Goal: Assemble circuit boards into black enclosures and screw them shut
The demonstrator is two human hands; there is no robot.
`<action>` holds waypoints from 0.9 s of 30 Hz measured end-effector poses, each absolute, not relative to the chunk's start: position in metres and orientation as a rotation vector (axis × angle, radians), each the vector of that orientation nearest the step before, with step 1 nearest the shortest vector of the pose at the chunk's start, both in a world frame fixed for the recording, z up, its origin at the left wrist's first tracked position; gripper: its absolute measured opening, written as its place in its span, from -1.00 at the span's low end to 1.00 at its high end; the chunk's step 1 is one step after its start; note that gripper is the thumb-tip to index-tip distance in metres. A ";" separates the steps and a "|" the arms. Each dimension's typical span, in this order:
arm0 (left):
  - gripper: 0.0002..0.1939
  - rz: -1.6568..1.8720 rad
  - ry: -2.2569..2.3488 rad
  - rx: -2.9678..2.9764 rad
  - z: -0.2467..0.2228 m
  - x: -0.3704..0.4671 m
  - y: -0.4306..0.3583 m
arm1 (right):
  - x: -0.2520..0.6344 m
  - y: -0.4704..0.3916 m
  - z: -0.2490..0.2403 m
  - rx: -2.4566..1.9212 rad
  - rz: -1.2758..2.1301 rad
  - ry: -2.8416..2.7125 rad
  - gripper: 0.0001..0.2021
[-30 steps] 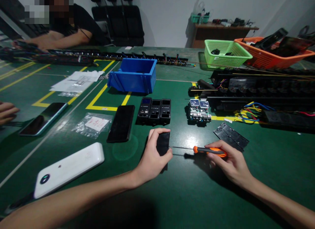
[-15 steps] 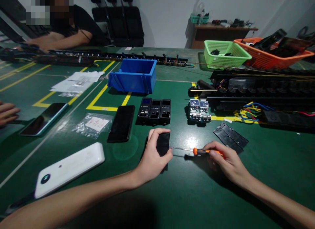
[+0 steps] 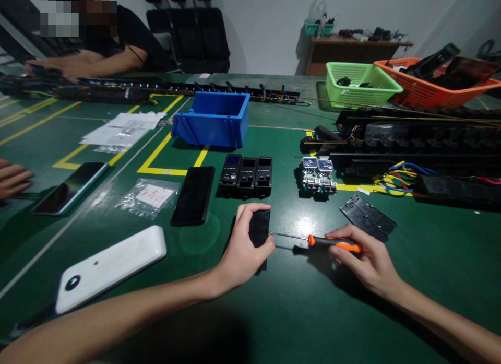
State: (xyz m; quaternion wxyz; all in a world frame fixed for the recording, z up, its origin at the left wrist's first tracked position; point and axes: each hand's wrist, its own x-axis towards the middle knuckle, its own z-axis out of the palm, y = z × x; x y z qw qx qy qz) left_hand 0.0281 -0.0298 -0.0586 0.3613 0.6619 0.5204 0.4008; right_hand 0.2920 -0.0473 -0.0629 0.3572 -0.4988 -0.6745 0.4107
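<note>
My left hand (image 3: 243, 246) is closed around a black plastic housing (image 3: 259, 228), holding it on its edge on the green table. In my right hand (image 3: 366, 257) is a screwdriver (image 3: 332, 243) with an orange and black handle, gripped between thumb and fingers. Its thin shaft points left, and the tip meets the right side of the housing. Behind my left hand stand three black modules (image 3: 246, 176) in a row. Small circuit boards (image 3: 318, 175) with displays sit beyond the screwdriver. Flat black plastic covers (image 3: 368, 216) lie behind my right hand.
A black phone (image 3: 192, 196), a plastic bag (image 3: 148, 198) and a white device (image 3: 111, 270) lie to the left. Farther back are a blue bin (image 3: 213, 124), a green basket (image 3: 362, 87) and black wired rails (image 3: 410, 137). A person (image 3: 129, 40) works across the table; another hand (image 3: 13, 178) rests at left.
My right-hand fingers have loosened and shifted slightly back along the screwdriver, showing more of its handle. The left hand and the housing have stayed put.
</note>
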 end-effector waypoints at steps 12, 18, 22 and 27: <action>-0.52 1.043 1.330 1.734 -0.059 0.028 -0.030 | 0.292 -0.048 -0.070 -1.313 1.438 -1.623 -0.72; -0.52 1.039 1.315 1.703 -0.058 0.028 -0.029 | 0.289 -0.045 -0.061 -1.282 1.201 -1.773 -0.82; -0.51 1.064 1.289 1.707 -0.060 0.028 -0.030 | 0.289 -0.045 -0.060 -1.298 0.998 -1.747 -0.86; -0.48 1.133 1.240 1.680 -0.063 0.025 -0.032 | 0.290 -0.045 -0.065 -1.357 0.859 -1.679 -0.87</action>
